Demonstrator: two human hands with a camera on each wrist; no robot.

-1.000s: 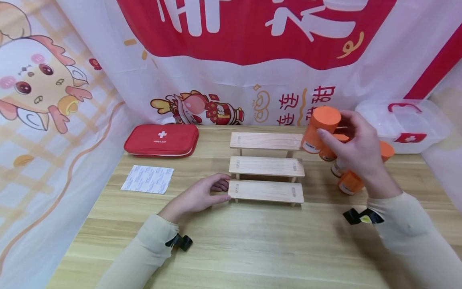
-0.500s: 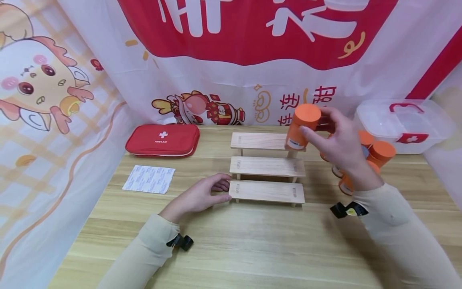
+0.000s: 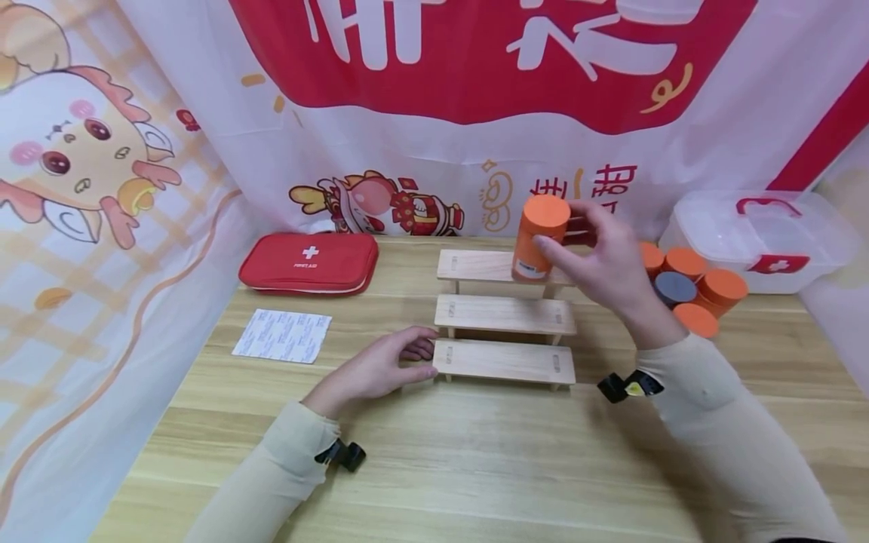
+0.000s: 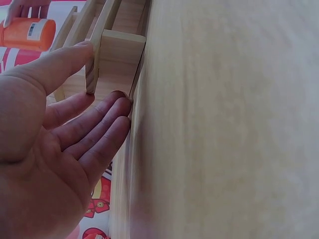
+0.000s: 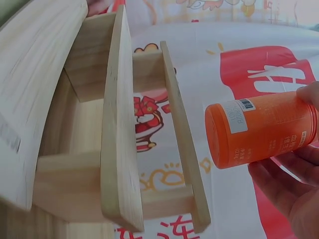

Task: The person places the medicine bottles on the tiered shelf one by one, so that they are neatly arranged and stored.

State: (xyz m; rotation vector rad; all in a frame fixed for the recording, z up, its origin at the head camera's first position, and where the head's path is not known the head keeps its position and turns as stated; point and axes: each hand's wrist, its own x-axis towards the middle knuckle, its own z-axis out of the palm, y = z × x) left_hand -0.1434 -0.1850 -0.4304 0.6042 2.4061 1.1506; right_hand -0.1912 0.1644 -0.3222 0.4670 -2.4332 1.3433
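My right hand point(image 3: 607, 264) grips an orange bottle point(image 3: 535, 243) with an orange lid and a small barcode label. In the right wrist view the bottle point(image 5: 259, 130) hangs a little above the top tier, with a gap under its base. Below stands a three-tier wooden display rack point(image 3: 504, 360) of pale boards on short legs. My left hand point(image 3: 380, 366) pinches the left end of the lowest tier. In the left wrist view, the thumb and index finger of that hand point(image 4: 55, 119) press opposite edges of the board's end, while the other fingers extend beneath.
Several orange-lidded bottles point(image 3: 723, 288) and one grey-topped one point(image 3: 674, 288) cluster right of the rack. A clear first-aid box point(image 3: 733, 226) stands behind them at the back right. At left lie a red first-aid pouch point(image 3: 308, 264) and a white printed packet point(image 3: 282, 335).
My right hand has carried the orange bottle leftward from above the bottle cluster to over the right half of the top tier. The left hand has stayed on the rack.
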